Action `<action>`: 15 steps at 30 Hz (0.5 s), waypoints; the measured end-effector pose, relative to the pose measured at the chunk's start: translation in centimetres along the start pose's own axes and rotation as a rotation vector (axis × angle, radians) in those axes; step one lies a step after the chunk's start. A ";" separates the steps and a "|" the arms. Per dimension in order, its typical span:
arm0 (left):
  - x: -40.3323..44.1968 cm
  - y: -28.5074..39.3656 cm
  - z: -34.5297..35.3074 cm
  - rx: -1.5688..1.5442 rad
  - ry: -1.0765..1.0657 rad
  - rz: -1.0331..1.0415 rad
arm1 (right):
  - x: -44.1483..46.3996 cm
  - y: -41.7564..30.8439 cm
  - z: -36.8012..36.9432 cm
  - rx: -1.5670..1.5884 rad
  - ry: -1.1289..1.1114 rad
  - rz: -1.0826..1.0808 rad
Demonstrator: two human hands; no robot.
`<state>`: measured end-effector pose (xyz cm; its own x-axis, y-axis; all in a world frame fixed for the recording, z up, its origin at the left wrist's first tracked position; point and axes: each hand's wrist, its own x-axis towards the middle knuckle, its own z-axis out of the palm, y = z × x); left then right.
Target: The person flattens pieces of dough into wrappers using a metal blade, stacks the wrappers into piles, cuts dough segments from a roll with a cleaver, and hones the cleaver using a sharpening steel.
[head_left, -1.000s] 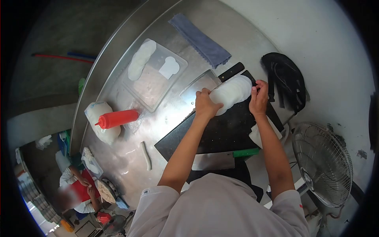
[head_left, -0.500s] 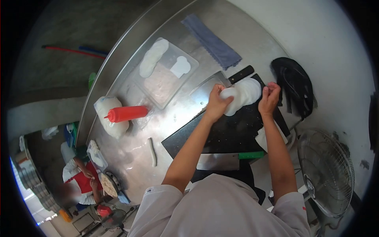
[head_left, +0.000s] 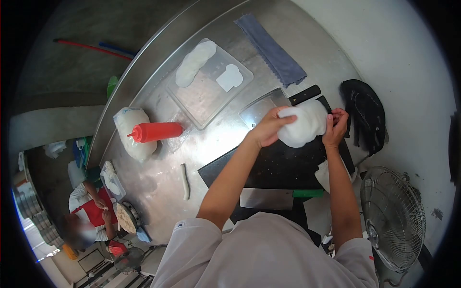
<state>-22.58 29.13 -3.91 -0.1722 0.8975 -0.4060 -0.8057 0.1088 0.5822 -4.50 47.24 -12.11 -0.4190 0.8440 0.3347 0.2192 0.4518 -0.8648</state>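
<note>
A stack of thin white round dough wrappers point(head_left: 304, 126) is gathered into a bunch above the black board point(head_left: 259, 168). My left hand point(head_left: 270, 126) grips its left side, thumb on top and fingers underneath. On the right side, my right hand point(head_left: 336, 126) presses with curled fingers against the stack's edge. A wide-bladed knife with a black handle point(head_left: 305, 95) lies just beyond the hands. Along the board's near edge rests a cleaver point(head_left: 266, 198) with a green handle. A thin white dough rope point(head_left: 184, 181) lies on the steel table point(head_left: 158, 192) to the left.
A clear plastic tray point(head_left: 204, 122) holds overlapping white wrappers and a smaller white stack. A red squeeze bottle point(head_left: 158, 132) lies against a white-filled bag point(head_left: 128, 144). Grey cloth point(head_left: 271, 50), a black bag point(head_left: 365, 113) and a fan point(head_left: 394, 218) are nearby. A co-worker point(head_left: 93, 211) works at lower left.
The wrappers, spread in an overlapping row before, are now pushed together into a compact bunch. My right hand has come in to touch them. The view has shifted slightly.
</note>
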 end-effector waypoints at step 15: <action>-4.9 21.9 -18.1 0.145 0.452 0.338 | -0.1 -0.1 -0.3 -0.045 -0.068 0.060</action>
<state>-49.66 19.37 -1.95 -0.6568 0.6243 -0.4229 -0.5835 -0.0655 0.8095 -4.19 47.20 -11.98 -0.4621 0.8494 0.2551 0.2847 0.4145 -0.8644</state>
